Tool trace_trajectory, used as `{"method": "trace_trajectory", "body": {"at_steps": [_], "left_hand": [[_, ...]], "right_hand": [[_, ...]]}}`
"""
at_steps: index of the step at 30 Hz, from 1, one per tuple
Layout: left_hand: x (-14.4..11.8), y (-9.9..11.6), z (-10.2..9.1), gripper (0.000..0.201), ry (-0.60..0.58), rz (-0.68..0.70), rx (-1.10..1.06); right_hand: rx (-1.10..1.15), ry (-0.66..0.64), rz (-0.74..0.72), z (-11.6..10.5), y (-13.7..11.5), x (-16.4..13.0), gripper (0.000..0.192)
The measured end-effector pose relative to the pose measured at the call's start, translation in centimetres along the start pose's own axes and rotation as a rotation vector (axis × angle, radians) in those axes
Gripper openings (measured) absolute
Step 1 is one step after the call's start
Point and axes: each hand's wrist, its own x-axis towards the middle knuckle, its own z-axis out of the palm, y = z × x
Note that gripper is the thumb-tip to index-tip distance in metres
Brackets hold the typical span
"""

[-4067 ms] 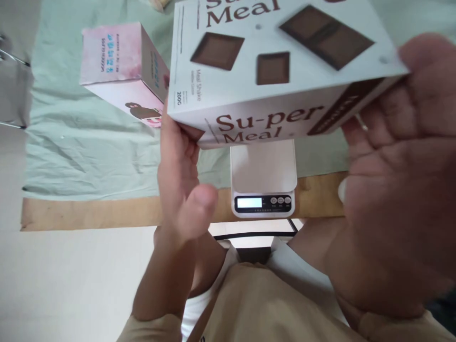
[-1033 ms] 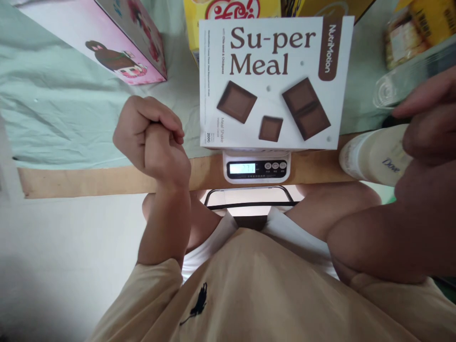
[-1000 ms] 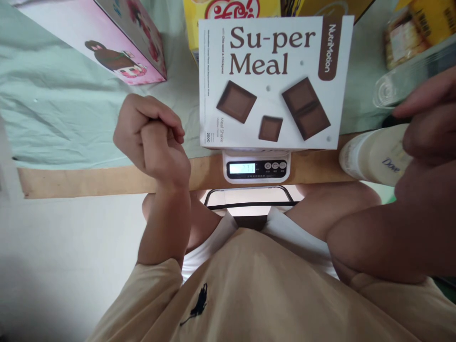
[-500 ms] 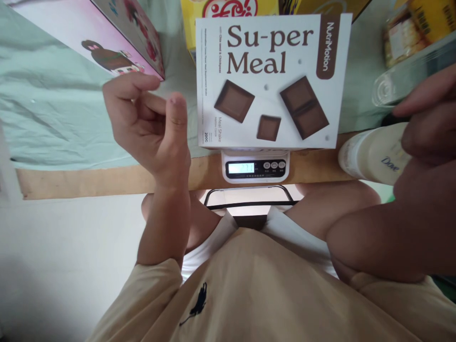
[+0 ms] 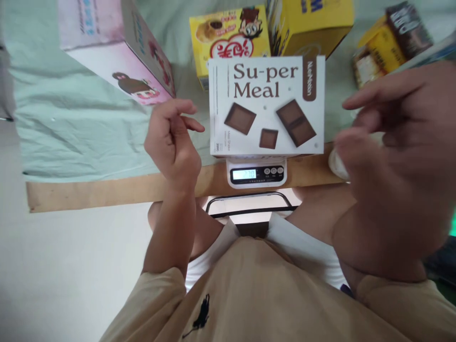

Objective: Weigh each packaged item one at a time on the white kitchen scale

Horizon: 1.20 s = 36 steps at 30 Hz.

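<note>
A white meal-shake box with brown chocolate pictures rests on a white digital scale, hiding all but its front. The lit display seems to read 270. My left hand hovers left of the box, fingers loosely bent and apart, holding nothing and not touching it. To the right of the box is my right hand, raised close to the camera and somewhat blurred; its thumb and fingers are spread with nothing between them. Behind it, a white bottle is mostly hidden.
A tall pink box stands at the back left on the green cloth. Two yellow boxes, one with a cartoon and a taller one, stand behind the white box. Snack packs lie at the back right. A wooden edge runs along the front.
The view has shifted back, showing more of the table. My right hand has come left toward the box, covering most of the bottle. The display went from about 271 to 270.
</note>
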Motion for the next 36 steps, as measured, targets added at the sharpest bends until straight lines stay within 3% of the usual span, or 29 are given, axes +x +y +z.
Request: {"method": "trace_trajectory", "body": {"at_steps": [2,4,10,17,30,36], "left_hand": [[0.1,-0.6,-0.2,0.015,-0.003,0.0,-0.032],[0.1,-1.3,-0.4,0.019,-0.014,-0.015,-0.041],[0.1,-2.3,-0.3,0.029,-0.077,-0.095,-0.005],[0.6,-2.3,-0.6,0.027,-0.068,-0.124,-0.05],[0.9,-2.7,-1.0,0.025,-0.06,-0.18,-0.036],[1.1,-3.1,-1.3,0.026,-0.043,-0.173,-0.034]], "right_hand": [[-0.028,-0.048,-0.082,1.3,-1.9,2.4,0.046],[-0.08,-0.177,-0.162,1.5,-2.8,4.2,0.056],[-0.248,-0.532,-0.241,2.2,-3.0,6.8,0.084],[-0.299,-0.639,-0.369,4.6,-1.4,7.8,0.099],[-0.3,-0.858,-0.442,5.1,-0.4,12.4,0.123],[-0.322,-0.803,-0.37,5.1,-2.6,12.0,0.121]]}}
